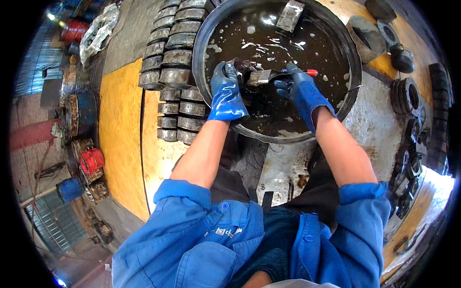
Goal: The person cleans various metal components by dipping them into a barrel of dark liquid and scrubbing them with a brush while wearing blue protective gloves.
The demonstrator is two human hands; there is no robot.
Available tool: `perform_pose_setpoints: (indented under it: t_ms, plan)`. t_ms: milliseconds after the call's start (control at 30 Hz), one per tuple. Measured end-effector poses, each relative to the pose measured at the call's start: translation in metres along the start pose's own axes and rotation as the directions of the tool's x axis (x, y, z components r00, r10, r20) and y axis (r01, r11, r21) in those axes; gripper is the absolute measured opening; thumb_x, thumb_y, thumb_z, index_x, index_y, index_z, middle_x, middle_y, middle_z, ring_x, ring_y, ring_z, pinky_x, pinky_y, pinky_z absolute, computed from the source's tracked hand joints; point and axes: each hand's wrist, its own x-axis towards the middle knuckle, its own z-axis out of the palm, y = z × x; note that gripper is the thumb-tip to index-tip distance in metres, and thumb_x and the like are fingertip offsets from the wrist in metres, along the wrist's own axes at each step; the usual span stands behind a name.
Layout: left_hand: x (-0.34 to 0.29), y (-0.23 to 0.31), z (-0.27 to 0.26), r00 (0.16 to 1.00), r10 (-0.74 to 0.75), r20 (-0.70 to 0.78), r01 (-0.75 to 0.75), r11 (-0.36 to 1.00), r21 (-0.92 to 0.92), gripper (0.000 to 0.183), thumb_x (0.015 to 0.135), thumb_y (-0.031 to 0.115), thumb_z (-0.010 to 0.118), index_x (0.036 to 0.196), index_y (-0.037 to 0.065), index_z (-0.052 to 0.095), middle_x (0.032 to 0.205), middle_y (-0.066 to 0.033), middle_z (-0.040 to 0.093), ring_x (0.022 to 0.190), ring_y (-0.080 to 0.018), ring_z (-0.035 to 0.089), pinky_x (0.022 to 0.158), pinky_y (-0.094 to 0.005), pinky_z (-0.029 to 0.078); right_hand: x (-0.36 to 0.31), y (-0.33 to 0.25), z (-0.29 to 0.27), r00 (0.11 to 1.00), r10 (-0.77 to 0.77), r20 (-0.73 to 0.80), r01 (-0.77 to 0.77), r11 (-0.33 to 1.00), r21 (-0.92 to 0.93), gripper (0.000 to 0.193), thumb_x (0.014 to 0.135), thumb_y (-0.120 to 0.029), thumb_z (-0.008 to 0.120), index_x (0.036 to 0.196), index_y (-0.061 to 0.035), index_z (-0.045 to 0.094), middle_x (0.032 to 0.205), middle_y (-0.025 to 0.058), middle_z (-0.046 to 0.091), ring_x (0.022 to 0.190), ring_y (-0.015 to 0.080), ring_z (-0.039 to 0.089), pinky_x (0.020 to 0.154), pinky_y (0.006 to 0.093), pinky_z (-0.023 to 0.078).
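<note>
the left hand (224,79), in a blue rubber glove, grasps a dark, wet metal part (243,66) above the left half of a round black basin (199,60); its exact shape is hard to tell. the right hand (294,80), gloved likewise, clasps a flat paintbrush (261,77) by its dark, red-tipped handle, bristles pointing left, close to the part; whether they touch, i cannot tell. dark liquid (230,36) with pale froth fills the basin, and a metal block (290,17) sits near its far side. rows of thick metal pieces (180,57) stand just left of the basin, beside a yellow board (120,139).
</note>
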Motion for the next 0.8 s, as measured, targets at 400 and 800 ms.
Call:
perform_pose_setpoints:
  t_ms: [400, 800]
  plan:
    - [-0.013, 0.033, -0.006, 0.999, -0.037, 0.021, 0.041, 0.971, -0.236, 0.034, 0.107, 0.027, 0.049, 0.11, -0.002, 0.066, 0.101, -0.0167, 0.072, 0.086, -0.0278, 0.067, 0.082, -0.0396, 0.053, 0.025, 0.015, 0.015, 0.968, 0.251, 0.001, -0.233, 0.895, 0.379, 0.029, 0.107, -0.036, 0.047, 0.114, -0.0099, 0.056, 0.097, 0.0126, 0.071, 0.075, 0.0262, 0.072, 0.065, 0.0446, 0.061]
    - [-0.003, -0.002, 0.01, 0.997, 0.049, -0.053, -0.054, 0.992, -0.112, 0.041, 0.107, 0.029, 0.047, 0.119, -0.006, 0.064, 0.115, -0.0244, 0.069, 0.105, -0.0384, 0.067, 0.095, -0.0436, 0.051, 0.018, 0.002, 0.015, 0.972, 0.234, -0.025, -0.206, 0.894, 0.397, 0.025, 0.104, -0.031, 0.052, 0.103, -0.0094, 0.064, 0.091, 0.0095, 0.074, 0.075, 0.026, 0.073, 0.064, 0.0411, 0.059]
